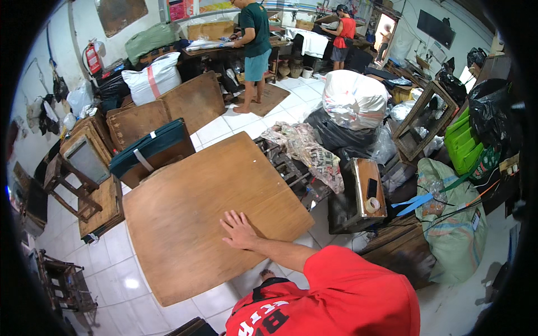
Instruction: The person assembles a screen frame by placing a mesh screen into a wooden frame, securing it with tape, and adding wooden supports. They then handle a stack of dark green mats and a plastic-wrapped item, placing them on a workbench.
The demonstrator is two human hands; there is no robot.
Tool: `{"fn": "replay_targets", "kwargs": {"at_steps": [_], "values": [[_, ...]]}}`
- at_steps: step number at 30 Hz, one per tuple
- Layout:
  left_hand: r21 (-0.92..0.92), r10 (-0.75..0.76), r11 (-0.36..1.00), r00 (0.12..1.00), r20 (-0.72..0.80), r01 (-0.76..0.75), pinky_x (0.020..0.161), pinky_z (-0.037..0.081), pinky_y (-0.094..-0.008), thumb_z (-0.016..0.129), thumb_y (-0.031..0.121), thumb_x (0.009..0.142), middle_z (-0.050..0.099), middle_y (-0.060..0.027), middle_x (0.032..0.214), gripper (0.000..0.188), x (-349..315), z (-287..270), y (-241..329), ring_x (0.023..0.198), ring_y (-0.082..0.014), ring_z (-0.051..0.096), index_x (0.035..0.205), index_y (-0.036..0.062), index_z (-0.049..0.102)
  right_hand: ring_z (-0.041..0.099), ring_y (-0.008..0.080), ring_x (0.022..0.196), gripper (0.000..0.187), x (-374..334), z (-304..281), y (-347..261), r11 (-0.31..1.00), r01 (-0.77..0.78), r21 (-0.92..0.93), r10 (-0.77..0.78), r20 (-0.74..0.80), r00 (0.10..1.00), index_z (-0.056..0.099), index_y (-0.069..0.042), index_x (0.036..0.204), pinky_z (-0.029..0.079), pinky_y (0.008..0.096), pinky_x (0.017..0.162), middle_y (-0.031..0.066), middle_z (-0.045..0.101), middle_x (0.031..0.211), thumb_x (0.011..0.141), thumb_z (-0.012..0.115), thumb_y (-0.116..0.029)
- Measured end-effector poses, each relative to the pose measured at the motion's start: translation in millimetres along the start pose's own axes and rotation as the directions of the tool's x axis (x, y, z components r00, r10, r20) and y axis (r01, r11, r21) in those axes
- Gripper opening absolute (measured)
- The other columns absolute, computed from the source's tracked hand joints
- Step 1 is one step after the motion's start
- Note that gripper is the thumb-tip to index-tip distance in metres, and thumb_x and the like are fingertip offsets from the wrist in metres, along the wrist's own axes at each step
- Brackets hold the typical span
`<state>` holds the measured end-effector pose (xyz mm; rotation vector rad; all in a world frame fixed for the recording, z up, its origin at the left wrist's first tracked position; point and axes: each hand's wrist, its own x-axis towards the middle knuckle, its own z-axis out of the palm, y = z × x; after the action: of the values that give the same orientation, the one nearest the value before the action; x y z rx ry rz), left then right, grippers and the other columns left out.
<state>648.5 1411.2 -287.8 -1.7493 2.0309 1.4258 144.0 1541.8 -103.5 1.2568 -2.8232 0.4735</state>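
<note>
My right hand lies flat with fingers spread on a large brown wooden board with rounded corners. The bare forearm reaches in from the red sleeve at the lower right. The board's surface is plain, with faint smudges and small pale specks near its far right edge. Most of its underside is hidden. My left hand is out of sight.
Dark green folded panels and a small wooden stool stand left. At right are a cloth-covered metal frame, a wooden box bearing a phone and tape roll, and stuffed sacks. Two people work at the back benches.
</note>
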Motion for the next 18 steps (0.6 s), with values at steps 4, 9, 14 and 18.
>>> {"fn": "replay_targets", "kwargs": {"at_steps": [4,9,14,18], "values": [[-0.162,0.237,0.960,0.971,0.024,-0.230,0.058,0.056,-0.0352,0.069,0.019,0.093,0.070,-0.0107,0.082,0.025,6,-37,3,0.075,-0.0210,0.071,0.099,-0.0052,0.070,0.023,0.0454,0.149,0.077,-35,18,-25,1.000,-0.030,0.007,0.030,0.044,0.999,0.041,-0.007,0.151,0.019,0.0648,0.118,0.0254,0.030,0.159,0.091,0.060,-0.050],[-0.419,0.023,0.908,0.999,0.046,-0.002,0.061,0.058,-0.0320,0.068,0.024,0.096,0.071,-0.0106,0.095,0.030,22,-98,2,0.082,-0.0199,0.073,0.116,0.0013,0.065,0.028,0.0435,0.146,0.073,-69,34,-80,0.982,-0.182,-0.045,0.178,-0.075,0.981,0.049,-0.007,0.146,0.024,0.0638,0.115,0.0224,0.040,0.155,0.086,0.068,-0.045],[-0.248,-0.056,0.968,0.997,-0.055,0.041,0.058,0.055,-0.0293,0.070,0.028,0.093,0.073,-0.0102,0.092,0.033,16,-154,-60,0.079,-0.0184,0.074,0.113,0.0015,0.068,0.019,0.0427,0.151,0.080,-77,38,-127,0.923,-0.373,-0.097,0.379,0.050,0.924,0.040,-0.008,0.153,0.020,0.0613,0.118,0.0214,0.025,0.163,0.089,0.066,-0.048],[-0.028,0.026,0.999,0.999,-0.026,-0.026,0.069,0.057,-0.0322,0.070,0.032,0.092,0.076,-0.0132,0.095,0.034,-2,-176,-113,0.080,-0.0183,0.075,0.112,0.0038,0.071,0.020,0.0388,0.151,0.076,-62,42,-134,0.857,-0.513,-0.045,0.515,0.065,0.855,0.041,-0.008,0.151,0.022,0.0568,0.120,0.0192,0.027,0.163,0.090,0.067,-0.045]]}}
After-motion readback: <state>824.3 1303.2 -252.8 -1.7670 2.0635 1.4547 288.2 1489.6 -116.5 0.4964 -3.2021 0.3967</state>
